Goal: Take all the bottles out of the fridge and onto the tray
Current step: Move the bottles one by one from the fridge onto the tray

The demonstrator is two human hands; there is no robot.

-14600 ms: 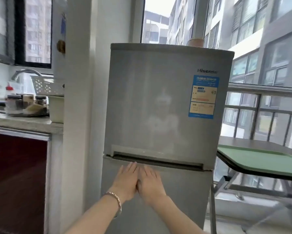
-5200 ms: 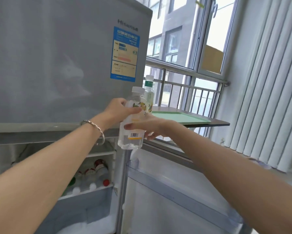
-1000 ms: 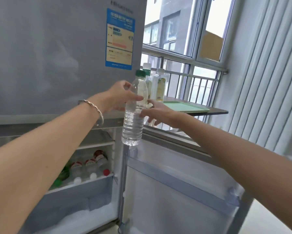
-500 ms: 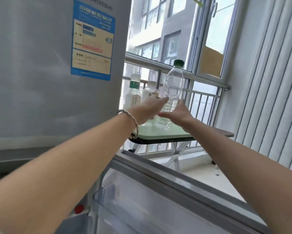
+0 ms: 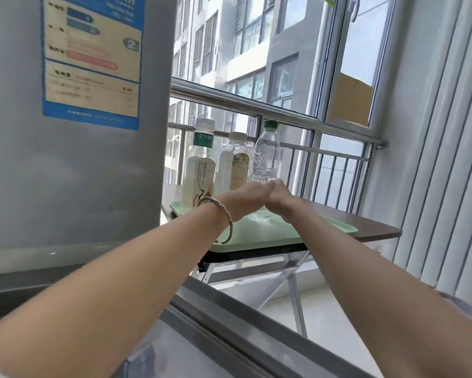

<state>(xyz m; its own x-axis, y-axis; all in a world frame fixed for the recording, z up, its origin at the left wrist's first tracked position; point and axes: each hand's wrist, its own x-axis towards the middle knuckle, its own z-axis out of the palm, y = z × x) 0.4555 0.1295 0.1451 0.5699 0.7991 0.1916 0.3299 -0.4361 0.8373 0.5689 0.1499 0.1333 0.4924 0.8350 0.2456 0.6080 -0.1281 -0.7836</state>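
A clear water bottle (image 5: 266, 154) with a green cap stands upright on the pale green tray (image 5: 256, 236). My left hand (image 5: 245, 197), with a bracelet on its wrist, and my right hand (image 5: 279, 196) meet around the bottle's lower part and hold it. They hide its base. Left of it on the tray stand a taller bottle with a green label (image 5: 200, 170) and a white-capped bottle with a yellowish label (image 5: 236, 165). The grey fridge (image 5: 73, 159) fills the left; its inside is out of view.
The tray lies on a small brown folding table (image 5: 374, 227) by the window railing (image 5: 256, 105). The open lower fridge door (image 5: 243, 309) juts out below my arms. White vertical blinds (image 5: 442, 159) hang on the right.
Both hands have lowered the green-capped bottle from mid-air down onto the tray beside the other two bottles. The view has moved closer to the table.
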